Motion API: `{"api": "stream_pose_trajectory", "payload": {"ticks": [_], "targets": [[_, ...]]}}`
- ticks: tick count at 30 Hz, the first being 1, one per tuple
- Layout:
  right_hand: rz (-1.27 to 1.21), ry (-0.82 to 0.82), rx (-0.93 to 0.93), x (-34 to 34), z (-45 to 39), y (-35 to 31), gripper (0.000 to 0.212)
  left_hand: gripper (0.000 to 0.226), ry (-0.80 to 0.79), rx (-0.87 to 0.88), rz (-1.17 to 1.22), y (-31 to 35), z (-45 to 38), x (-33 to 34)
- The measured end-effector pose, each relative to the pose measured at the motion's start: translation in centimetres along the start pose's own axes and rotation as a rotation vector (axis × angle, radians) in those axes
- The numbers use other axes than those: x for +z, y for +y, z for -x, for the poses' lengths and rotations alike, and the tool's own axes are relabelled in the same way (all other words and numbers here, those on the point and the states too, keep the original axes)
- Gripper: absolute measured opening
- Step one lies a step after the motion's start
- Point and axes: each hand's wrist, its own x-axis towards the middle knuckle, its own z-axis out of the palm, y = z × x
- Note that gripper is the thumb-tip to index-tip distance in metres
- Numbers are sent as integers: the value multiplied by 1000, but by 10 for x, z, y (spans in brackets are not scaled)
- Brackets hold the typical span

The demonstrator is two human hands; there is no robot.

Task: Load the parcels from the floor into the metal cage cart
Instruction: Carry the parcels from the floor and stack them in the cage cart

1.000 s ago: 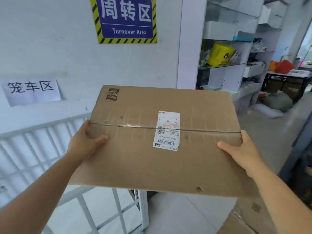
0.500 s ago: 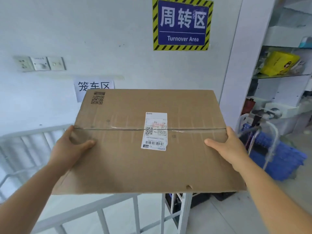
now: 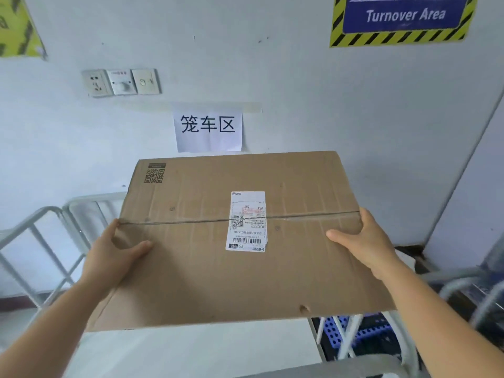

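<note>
Both hands, left hand [image 3: 109, 257] and right hand [image 3: 365, 245], clamp the flat cardboard parcel [image 3: 234, 271] by its side edges, thumbs pressed on top. It hangs above the cage cart's white rails [image 3: 41, 227]; the cart's inside is hidden.

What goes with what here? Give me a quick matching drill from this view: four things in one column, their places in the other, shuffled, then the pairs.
Things:
1. cardboard parcel
2. shipping label
3. paper sign
4. blue crate

Places:
A. low on the right, behind white cage bars
B. taped to the wall above the parcel's far edge
C. held at its two sides by the left hand and the right hand
D. stuck across the taped seam on the parcel's top

Pairs: 1-C, 2-D, 3-B, 4-A
</note>
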Motion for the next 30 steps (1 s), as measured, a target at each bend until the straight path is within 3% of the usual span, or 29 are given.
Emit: {"api": "stream_pose_trajectory", "payload": {"ticks": [8, 19, 22, 26, 30], "targets": [[37, -176, 86, 63, -104, 25, 103, 94, -52, -180, -59, -33, -57, 73], [139, -348, 328, 141, -169, 66, 112, 92, -197, -329, -169, -86, -116, 138], [153, -371, 394, 159, -183, 73, 113, 86, -244, -339, -169, -98, -134, 155], [195, -388, 455, 183, -202, 87, 111, 60, -296, -349, -189, -112, -161, 180], [247, -410, 509, 207, -225, 109, 112, 62, -347, -387, -224, -129, -178, 209]]}}
